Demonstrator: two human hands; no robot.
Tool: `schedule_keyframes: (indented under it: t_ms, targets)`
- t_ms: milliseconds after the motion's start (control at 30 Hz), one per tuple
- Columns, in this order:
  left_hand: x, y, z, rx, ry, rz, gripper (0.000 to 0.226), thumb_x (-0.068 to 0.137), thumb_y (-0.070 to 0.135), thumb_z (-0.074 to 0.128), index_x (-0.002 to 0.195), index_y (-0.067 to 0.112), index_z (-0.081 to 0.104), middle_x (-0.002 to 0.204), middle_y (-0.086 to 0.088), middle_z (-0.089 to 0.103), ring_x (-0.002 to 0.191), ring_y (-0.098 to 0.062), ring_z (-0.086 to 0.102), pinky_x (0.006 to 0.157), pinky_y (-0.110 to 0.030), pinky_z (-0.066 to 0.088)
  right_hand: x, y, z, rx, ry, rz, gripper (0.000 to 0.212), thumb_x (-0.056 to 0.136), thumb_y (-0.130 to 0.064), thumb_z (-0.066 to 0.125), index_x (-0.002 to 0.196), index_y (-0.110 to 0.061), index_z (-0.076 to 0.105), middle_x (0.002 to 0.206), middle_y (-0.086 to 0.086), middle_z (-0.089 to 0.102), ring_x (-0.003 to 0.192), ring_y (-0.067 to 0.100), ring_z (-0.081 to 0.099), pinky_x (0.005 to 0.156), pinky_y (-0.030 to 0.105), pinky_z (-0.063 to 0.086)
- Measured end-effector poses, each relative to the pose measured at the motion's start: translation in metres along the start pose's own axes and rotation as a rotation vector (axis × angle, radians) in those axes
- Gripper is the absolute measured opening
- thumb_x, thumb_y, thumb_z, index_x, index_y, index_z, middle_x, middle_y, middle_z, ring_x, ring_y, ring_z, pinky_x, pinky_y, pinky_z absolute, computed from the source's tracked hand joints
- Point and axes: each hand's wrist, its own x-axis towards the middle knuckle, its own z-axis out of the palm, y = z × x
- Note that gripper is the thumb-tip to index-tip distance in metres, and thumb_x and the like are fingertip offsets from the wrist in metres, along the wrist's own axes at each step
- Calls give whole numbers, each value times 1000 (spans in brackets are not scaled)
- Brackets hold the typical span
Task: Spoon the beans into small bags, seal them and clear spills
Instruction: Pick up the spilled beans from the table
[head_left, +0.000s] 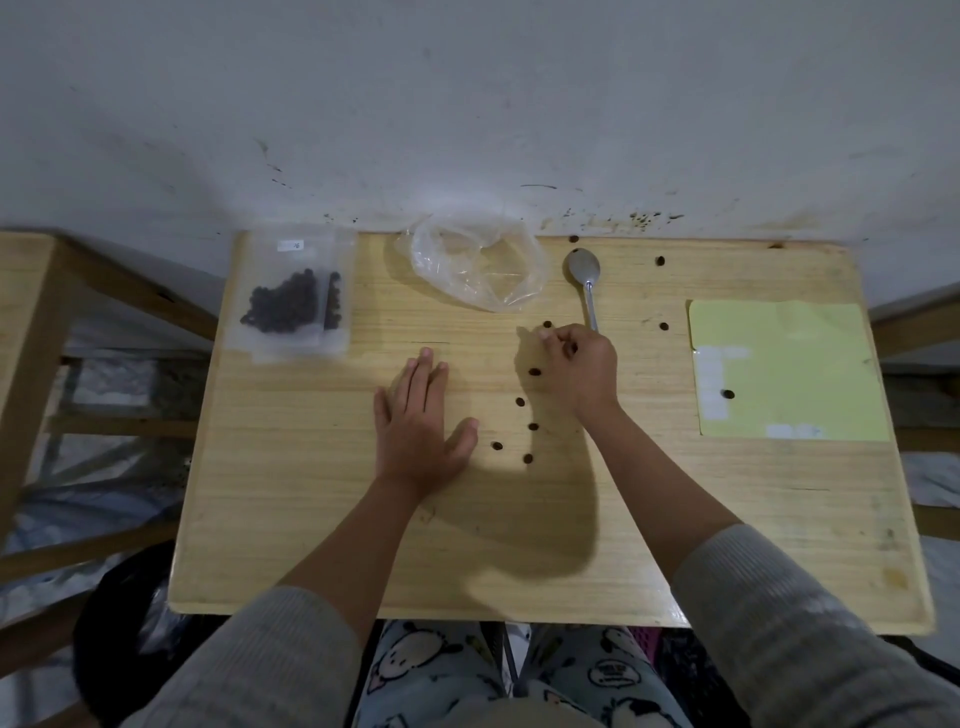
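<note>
Beans (534, 372) lie scattered just beside the curled right hand (579, 366), contents hidden.

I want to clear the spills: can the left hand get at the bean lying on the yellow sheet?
Probably not easily: the left hand lies flat left of centre, the bean on the yellow sheet is far right, and the right hand is between.

On the table (311, 519), the filled small bags (293, 299) lie upper left, an empty plastic bag (475, 262) at upper centre, and a spoon (586, 283) just right of it. A sheet (789, 369) lies far right, one bean (729, 394) on it. Loose beans (519, 401) are scattered mid-frame.
</note>
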Motion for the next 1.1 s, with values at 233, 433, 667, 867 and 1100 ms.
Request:
schedule_keyframes:
  t_ms: [233, 433, 667, 867, 1100]
  targets:
    - [0, 0, 1, 2, -2, 8, 78, 79, 54, 45, 143, 11, 36, 157, -6, 21, 144, -23, 20, 108, -61, 23, -16, -5, -19, 813, -235, 497, 33, 93, -17, 37, 64, -11, 50, 59, 3, 43, 42, 12, 27, 41, 22, 21]
    - [-1, 1, 0, -8, 10, 4, 79, 78, 54, 45, 144, 11, 35, 157, -6, 21, 144, -22, 19, 109, -61, 21, -18, 1, -14, 333, -129, 187, 42, 90, -27, 62, 62, 4, 61, 54, -1, 57, 43, 1, 44, 46, 20, 36]
    - [-1, 1, -1, -2, -5, -2, 79, 78, 54, 45, 144, 12, 33, 158, -5, 18, 145, -22, 17, 110, -60, 19, -23, 17, 1, -198, -131, -108, 24, 85, -27, 68, 103, -13, 73, 96, 7, 70, 88, 18, 64, 75, 22, 45]
    - [-1, 1, -1, -7, -5, -4, 79, 79, 55, 44, 145, 13, 32, 159, -3, 16, 145, -21, 14, 110, -59, 17, -23, 10, -1, -47, -43, -48, 23, 88, -18, 61, 70, -5, 67, 63, 0, 60, 58, 8, 50, 59, 23, 41]
    - [-1, 0, -1, -11, -1, -4, 80, 79, 57, 41, 145, 13, 32, 159, -3, 16, 145, -22, 15, 111, -58, 16, -37, 1, -23, 834, -226, 460, 31, 91, -9, 34, 64, -9, 49, 58, 5, 42, 43, 15, 36, 39, 21, 32]
